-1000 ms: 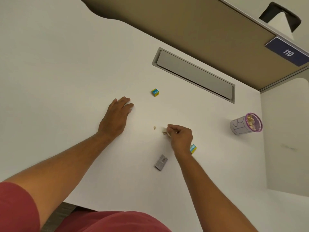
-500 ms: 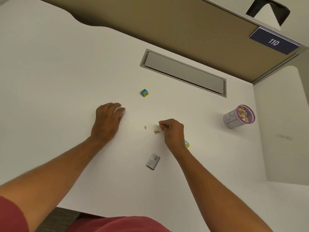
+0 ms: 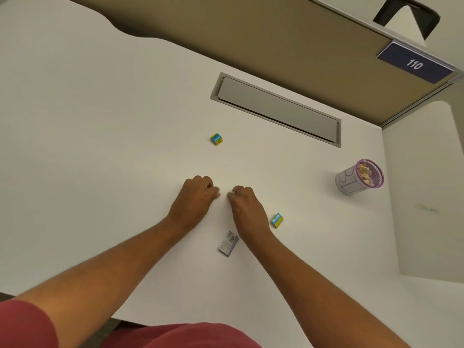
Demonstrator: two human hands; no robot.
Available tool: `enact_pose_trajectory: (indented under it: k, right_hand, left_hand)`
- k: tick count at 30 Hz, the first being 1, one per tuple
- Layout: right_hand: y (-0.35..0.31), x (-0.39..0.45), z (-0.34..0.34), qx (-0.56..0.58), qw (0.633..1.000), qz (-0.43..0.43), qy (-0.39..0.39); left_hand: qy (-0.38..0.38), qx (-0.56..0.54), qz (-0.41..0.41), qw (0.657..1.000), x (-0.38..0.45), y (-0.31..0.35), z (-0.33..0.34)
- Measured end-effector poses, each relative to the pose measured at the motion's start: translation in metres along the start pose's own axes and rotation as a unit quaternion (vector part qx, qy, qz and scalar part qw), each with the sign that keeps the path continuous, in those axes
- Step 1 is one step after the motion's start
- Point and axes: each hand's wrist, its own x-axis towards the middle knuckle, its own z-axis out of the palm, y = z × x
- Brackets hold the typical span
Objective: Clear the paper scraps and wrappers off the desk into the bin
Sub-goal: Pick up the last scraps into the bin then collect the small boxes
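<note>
Scraps: none visible on the bare desk right now; if any remain at frame centre, they're hidden under the two hands. Wrappers/small packs in view: grey printed wrapper lying flat, lower centre, just beside the right wrist; blue-yellow pack just right of the right hand; second blue-yellow cube above centre, well apart from both hands.

Left hand: palm down on the desk at centre, fingers curled in, tips bunched toward the right. Can't tell whether it grips anything.

Right hand: also palm down, fingers curled into a pinch, tips facing the left hand's. The two sets of fingertips are near each other, small gap between. Contents of the pinch not visible, can't tell.

Bin: small grey cup with purple mesh rim, right side of frame, tilted so the mouth faces the camera, tan paper bits inside. Well apart from both hands.

Further out: grey recessed cable flap in the desk, upper centre. Tan partition along the top. Blue "110" plate upper right. Red shirt at the bottom edge.
</note>
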Motion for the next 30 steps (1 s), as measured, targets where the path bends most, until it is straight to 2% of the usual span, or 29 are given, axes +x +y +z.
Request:
enact_pose_trajectory:
  k: [5,7,8,10,12,14,16,19,21,24,30]
  right_hand:
    - [0.015,0.004,0.002,0.014,0.999,-0.029,0.004]
    - [0.022,0.005,0.003,0.08,0.996,-0.006,0.035]
    - [0.026,0.005,0.001,0.152,0.986,0.042,0.055]
    - [0.039,0.001,-0.007,0.334,0.924,0.163,0.087]
    - [0.063,-0.008,-0.021,0.459,0.849,0.232,0.124]
    - [0.095,-0.017,-0.04,0.515,0.798,0.266,0.162]
    - [0.134,-0.025,-0.064,0.519,0.777,0.275,0.226]
    - [0.196,-0.036,-0.101,0.435,0.793,0.273,0.329]
    - [0.231,-0.041,-0.117,0.381,0.805,0.278,0.36]
    - [0.272,-0.04,-0.125,0.315,0.832,0.295,0.348]
    - [0.316,-0.024,-0.109,0.276,0.86,0.299,0.308]
  left_hand:
    - [-0.009,0.029,0.03,0.999,0.007,0.003,-0.005]
    - [-0.012,0.029,0.024,0.999,0.011,0.006,-0.006]
    - [-0.013,0.023,0.015,1.0,0.013,0.008,-0.005]
    - [-0.01,-0.005,-0.017,1.0,0.017,0.013,-0.002]
    - [-0.011,-0.057,-0.05,0.997,0.026,0.025,0.004]
    - [-0.027,-0.132,-0.069,0.988,0.037,0.043,0.008]
    - [-0.034,-0.19,-0.071,0.979,0.049,0.066,0.01]
    - [-0.042,-0.206,-0.042,0.977,0.07,0.109,0.014]
    - [-0.047,-0.212,-0.02,0.976,0.089,0.138,0.018]
    - [-0.041,-0.238,0.002,0.97,0.118,0.175,0.025]
    - [-0.005,-0.264,0.038,0.964,0.154,0.221,0.041]
